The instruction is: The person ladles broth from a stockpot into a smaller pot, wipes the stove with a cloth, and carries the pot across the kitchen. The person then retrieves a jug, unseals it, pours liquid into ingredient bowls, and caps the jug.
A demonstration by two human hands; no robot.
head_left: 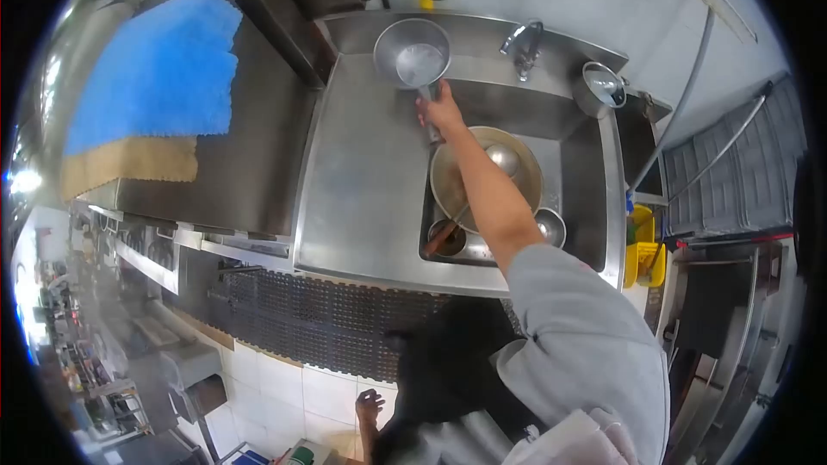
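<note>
My right hand [441,112] is wrapped round the handle of a metal saucepan [389,45], over the drainboard at the back of the sink unit. The saucepan's inside faces up, with a pale shine at its bottom. Under my right forearm, a large round metal pan [532,181] sits in the sink basin [586,164]. A metal ladle [502,160] lies in that pan, and a wooden handle [440,238] rests at its near side. Low by my body hangs my left hand [369,406], its fingers loosely curled and apart, with nothing seen in them.
A faucet [524,50] rises behind the basin. A metal pot [598,90] stands on the right rim. A small metal bowl [551,226] is in the basin's near right. Blue cloth [159,69] covers part of the left counter. Yellow containers [643,263] are at right. A black mat [319,314] covers the floor.
</note>
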